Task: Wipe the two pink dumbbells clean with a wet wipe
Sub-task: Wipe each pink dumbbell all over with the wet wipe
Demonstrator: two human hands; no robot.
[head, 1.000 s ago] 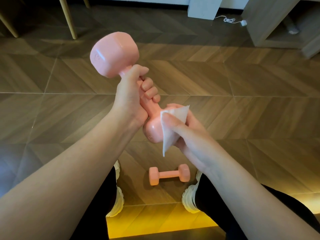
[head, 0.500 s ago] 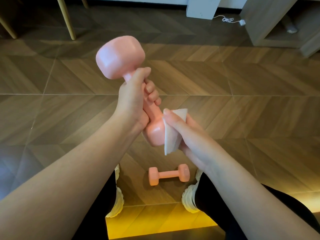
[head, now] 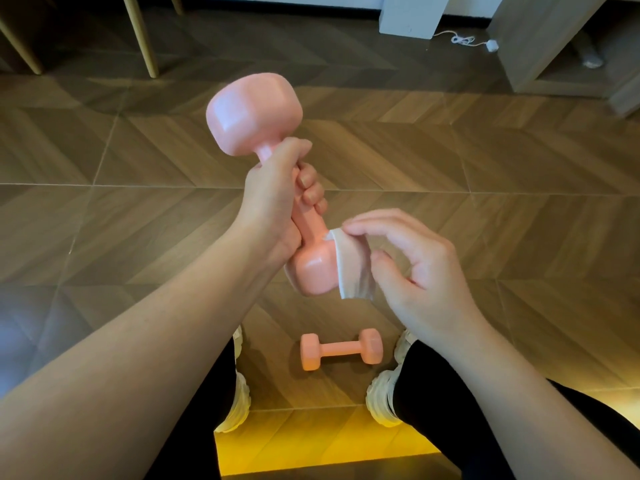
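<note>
Above the second dumbbell (head: 341,349), lying on the floor (head: 502,237), the raised dumbbell (head: 252,112) is gripped by its handle in the left hand (head: 273,202) so that its lower head is offered to the wet wipe (head: 353,271) pinched in the right hand (head: 419,268).

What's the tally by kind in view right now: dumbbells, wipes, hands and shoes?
Pink dumbbells: 2 (held dumbbell, floor dumbbell)
Wipes: 1 (wet wipe)
Hands: 2 (left hand, right hand)
Shoes: 2 (left shoe, right shoe)
Total: 7
</note>
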